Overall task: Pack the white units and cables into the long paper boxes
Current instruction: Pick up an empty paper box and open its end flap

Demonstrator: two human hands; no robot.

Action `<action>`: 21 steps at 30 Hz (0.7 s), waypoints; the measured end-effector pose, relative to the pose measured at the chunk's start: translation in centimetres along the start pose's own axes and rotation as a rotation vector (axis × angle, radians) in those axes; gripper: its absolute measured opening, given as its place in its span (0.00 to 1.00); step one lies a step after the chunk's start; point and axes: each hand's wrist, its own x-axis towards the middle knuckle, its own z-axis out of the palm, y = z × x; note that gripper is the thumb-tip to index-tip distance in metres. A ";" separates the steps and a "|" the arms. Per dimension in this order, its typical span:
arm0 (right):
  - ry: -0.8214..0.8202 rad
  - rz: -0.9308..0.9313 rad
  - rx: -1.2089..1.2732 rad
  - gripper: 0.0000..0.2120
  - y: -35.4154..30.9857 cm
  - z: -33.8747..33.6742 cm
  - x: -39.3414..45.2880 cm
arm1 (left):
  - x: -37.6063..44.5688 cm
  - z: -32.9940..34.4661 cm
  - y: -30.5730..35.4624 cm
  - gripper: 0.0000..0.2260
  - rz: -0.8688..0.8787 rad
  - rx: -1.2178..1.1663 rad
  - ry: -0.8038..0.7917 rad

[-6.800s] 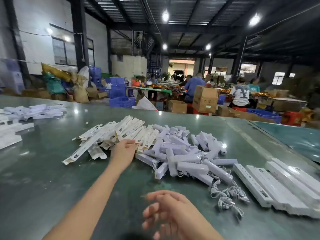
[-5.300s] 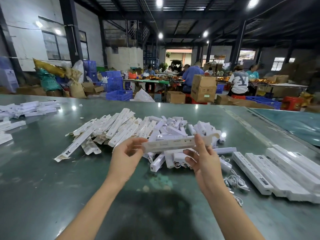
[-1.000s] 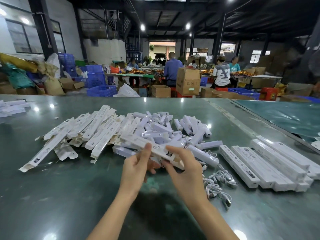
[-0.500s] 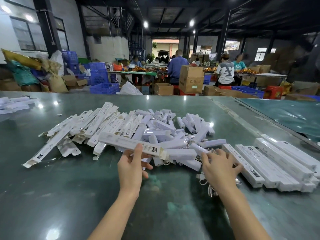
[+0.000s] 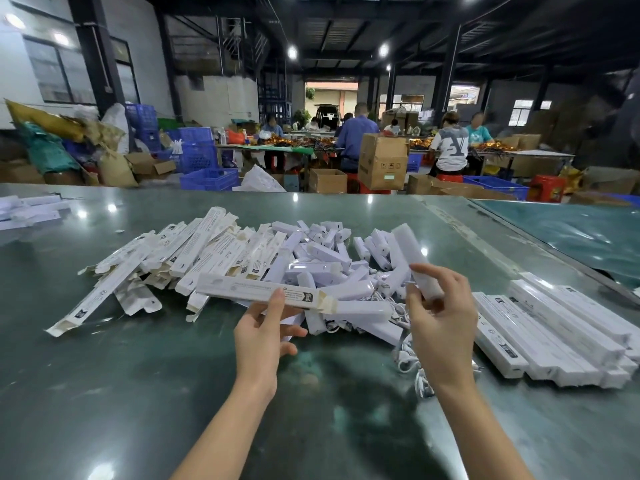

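Observation:
My left hand [image 5: 260, 334] holds a long white paper box [image 5: 242, 289] level above the table, its open flap end pointing right. My right hand [image 5: 440, 323] grips a white unit [image 5: 412, 258], tilted up and away, just right of the box's open end. A heap of loose white units [image 5: 322, 268] lies behind my hands. Flat empty paper boxes [image 5: 194, 251] are piled to the left of it. Coiled white cables [image 5: 408, 362] lie under my right wrist, partly hidden.
A row of closed, packed boxes [image 5: 554, 327] lies at the right on the green table [image 5: 138, 393]. More white boxes [image 5: 31, 209] sit at the far left. Behind the table are cardboard cartons [image 5: 382, 161], blue crates and people working at benches.
My right hand went down to the pile at the right and came up holding a white unit. The left hand still holds the box, now lower and level.

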 end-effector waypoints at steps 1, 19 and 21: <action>-0.064 0.064 0.100 0.14 -0.5 0.3 -0.2 | 0.0 0.0 0.0 0.12 -0.010 -0.014 0.008; -0.443 0.296 0.330 0.04 0.0 1.4 -1.2 | 0.3 -0.3 0.8 0.11 -0.034 -0.165 -0.006; -0.477 0.301 0.342 0.04 0.0 1.4 -1.2 | 0.4 -0.3 0.8 0.12 -0.018 -0.134 -0.025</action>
